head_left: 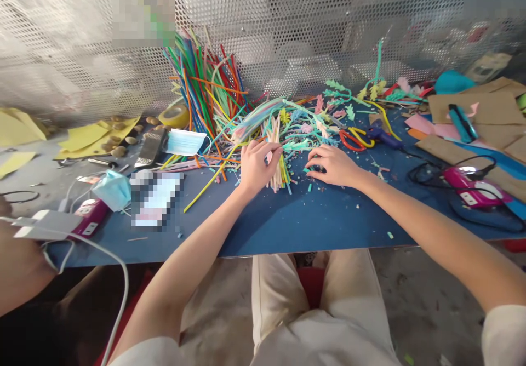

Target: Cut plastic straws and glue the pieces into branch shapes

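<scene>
Stem bundle (282,175), near ends toward the person
Its long axis runs front-to-back; left hand's (256,164) fingers narrowed, right hand's (335,166) curled; whether they hold anything is unclear.

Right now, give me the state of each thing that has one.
Left hand: fingers bent, at the pale pipe cleaners
Right hand: fingers curled above the tabletop
Tall pipe cleaners: upright, fanned out
Yellow tape roll: lying flat
Left surgical mask: crumpled
Right surgical mask: spread flat
Glue gun: lying, corded
Right power strip: black plug inserted
</scene>
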The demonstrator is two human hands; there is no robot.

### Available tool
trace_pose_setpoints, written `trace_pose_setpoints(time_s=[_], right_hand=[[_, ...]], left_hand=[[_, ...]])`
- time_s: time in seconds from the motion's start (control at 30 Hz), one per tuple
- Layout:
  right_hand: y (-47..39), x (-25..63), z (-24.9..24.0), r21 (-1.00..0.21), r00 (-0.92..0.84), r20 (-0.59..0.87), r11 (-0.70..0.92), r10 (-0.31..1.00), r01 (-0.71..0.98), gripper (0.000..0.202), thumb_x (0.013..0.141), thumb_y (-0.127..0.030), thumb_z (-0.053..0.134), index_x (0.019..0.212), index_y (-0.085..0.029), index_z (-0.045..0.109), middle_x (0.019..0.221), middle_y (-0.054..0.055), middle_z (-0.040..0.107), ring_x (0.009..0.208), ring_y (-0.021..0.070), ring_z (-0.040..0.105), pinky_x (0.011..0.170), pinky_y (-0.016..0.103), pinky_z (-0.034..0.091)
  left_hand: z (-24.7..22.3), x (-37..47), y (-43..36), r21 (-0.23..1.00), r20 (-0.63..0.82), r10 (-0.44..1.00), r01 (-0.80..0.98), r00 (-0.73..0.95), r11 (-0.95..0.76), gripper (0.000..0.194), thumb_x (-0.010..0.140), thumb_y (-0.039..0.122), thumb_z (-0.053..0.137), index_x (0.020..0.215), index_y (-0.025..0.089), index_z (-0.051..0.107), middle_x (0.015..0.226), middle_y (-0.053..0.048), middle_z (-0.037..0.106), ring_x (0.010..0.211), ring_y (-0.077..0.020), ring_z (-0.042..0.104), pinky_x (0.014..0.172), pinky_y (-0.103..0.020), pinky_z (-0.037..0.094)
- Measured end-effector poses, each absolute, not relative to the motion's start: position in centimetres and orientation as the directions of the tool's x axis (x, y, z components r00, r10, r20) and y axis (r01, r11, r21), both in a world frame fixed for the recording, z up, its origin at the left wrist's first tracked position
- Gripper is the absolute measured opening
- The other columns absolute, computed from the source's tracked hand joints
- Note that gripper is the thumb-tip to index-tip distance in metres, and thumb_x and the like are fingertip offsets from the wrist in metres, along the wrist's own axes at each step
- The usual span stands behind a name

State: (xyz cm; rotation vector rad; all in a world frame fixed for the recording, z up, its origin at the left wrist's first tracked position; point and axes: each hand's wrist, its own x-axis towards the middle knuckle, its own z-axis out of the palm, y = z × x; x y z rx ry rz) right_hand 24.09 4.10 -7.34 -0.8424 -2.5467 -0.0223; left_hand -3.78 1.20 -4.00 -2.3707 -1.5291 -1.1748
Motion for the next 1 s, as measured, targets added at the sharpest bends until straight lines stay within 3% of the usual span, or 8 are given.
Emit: trace_pose_setpoints(time_s=[0.23, 0.43, 0.57, 0.83, 1.0], right_hand=[[3.8, 23.9, -7.7, -0.173, -0.660, 0.503, 0.814, 0.557, 0.555, 0.022, 0.104, -0.037, 0.069, 0.095, -0.024, 0.084, 0.108, 0.006, 0.080, 0.102, 0.0249, 0.069, 0.091, 0.042, 0.047], [3.8, 24.1, -7.7, -0.412, -0.589, 0.486, 0.764, 0.646, 0.497, 0.018, 0.104, -0.029, 0.063, 0.100, -0.021, 0.079, 0.092, 0.005, 0.080, 0.081, 0.0200, 0.072, 0.081, 0.036, 0.054], [4.0, 24.7, -7.2, -0.493, -0.553, 0.448, 0.710, 0.702, 0.503, 0.014, 0.101, -0.028, 0.064, 0.100, -0.022, 0.076, 0.094, 0.005, 0.080, 0.081, 0.0195, 0.074, 0.080, 0.034, 0.056], [4.2, 26.5, -5.1, -0.420, -0.519, 0.605, 0.796, 0.604, 0.436, 0.015, 0.104, -0.031, 0.062, 0.098, -0.023, 0.074, 0.097, 0.006, 0.077, 0.089, 0.0213, 0.073, 0.087, 0.039, 0.059], [4.2, 26.9, -4.5, -0.418, -0.518, 0.607, 0.797, 0.602, 0.436, 0.018, 0.106, -0.030, 0.061, 0.105, -0.024, 0.078, 0.104, 0.008, 0.081, 0.099, 0.0241, 0.074, 0.093, 0.044, 0.060]], left_hand=[[-3.9, -3.7, 1.3, 0.333, 0.606, 0.773, 0.822, 0.190, -0.463, 0.025, 0.108, 0.038, 0.058, 0.104, 0.027, 0.080, 0.101, -0.001, 0.083, 0.093, -0.0236, 0.065, 0.091, -0.041, 0.043], [-4.3, -3.7, 1.4, 0.330, 0.608, 0.770, 0.821, 0.193, -0.466, 0.024, 0.108, 0.039, 0.059, 0.102, 0.027, 0.079, 0.102, -0.002, 0.082, 0.095, -0.0235, 0.066, 0.090, -0.041, 0.041], [-4.4, -3.7, 1.5, 0.334, 0.613, 0.765, 0.812, 0.200, -0.479, 0.024, 0.108, 0.040, 0.059, 0.102, 0.027, 0.079, 0.101, -0.001, 0.082, 0.095, -0.0236, 0.066, 0.090, -0.041, 0.041], [-4.3, -3.6, 1.3, 0.328, 0.595, 0.776, 0.820, 0.207, -0.470, 0.024, 0.109, 0.039, 0.059, 0.101, 0.027, 0.079, 0.101, -0.002, 0.082, 0.095, -0.0236, 0.066, 0.089, -0.041, 0.041], [-4.4, -3.5, 1.3, 0.328, 0.592, 0.778, 0.820, 0.209, -0.469, 0.026, 0.109, 0.040, 0.058, 0.101, 0.027, 0.078, 0.101, -0.001, 0.083, 0.094, -0.0233, 0.065, 0.090, -0.042, 0.041]])
